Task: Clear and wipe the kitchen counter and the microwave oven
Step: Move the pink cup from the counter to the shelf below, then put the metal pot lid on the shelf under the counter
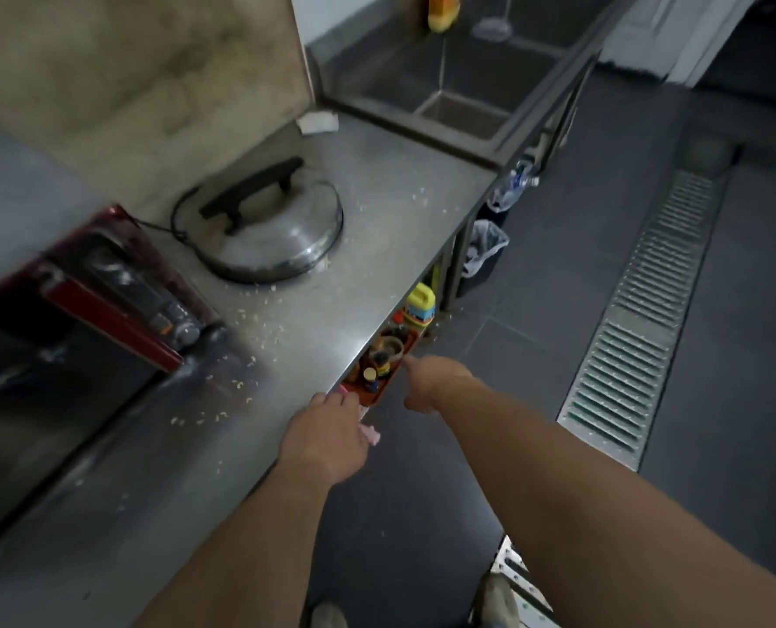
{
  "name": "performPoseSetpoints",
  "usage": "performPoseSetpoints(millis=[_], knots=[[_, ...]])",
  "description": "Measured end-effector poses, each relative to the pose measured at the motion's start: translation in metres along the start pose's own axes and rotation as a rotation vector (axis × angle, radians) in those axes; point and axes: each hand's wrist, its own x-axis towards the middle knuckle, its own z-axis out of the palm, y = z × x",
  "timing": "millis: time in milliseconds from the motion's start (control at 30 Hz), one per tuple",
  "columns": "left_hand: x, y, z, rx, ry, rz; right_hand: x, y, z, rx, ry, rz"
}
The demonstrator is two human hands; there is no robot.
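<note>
The steel counter [368, 247] runs from lower left to the sink, strewn with pale crumbs [259, 328]. A red and black microwave oven [82, 319] stands at the left. A metal pot lid [263, 228] with a black handle lies mid-counter. Below the counter's front edge an orange tray [383, 383] of small bottles and jars is half under the top. My left hand [327, 435] is at the counter edge, gripping the tray's near end together with a pink cloth [370, 433]. My right hand [431, 383] reaches to the tray's outer side, fingers curled at its rim.
A yellow bottle [420, 310] stands under the counter past the tray. A deep steel sink [458, 83] lies beyond, with a white cloth [318, 122] at the counter's far corner. Plastic bags [485, 247] hang on the frame. A floor drain grate [639, 319] runs along the right.
</note>
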Motion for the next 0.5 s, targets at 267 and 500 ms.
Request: performPoseSetpoints(millis=[267, 500], knots=[[-0.003, 0.051, -0.127, 0.094, 0.164, -0.027, -0.068, 0.022, -0.146, -0.008, 0.146, -0.058], [-0.001, 0.052, -0.196, 0.098, 0.259, -0.154, -0.080, 0.050, -0.205, 0.027, 0.213, -0.081]])
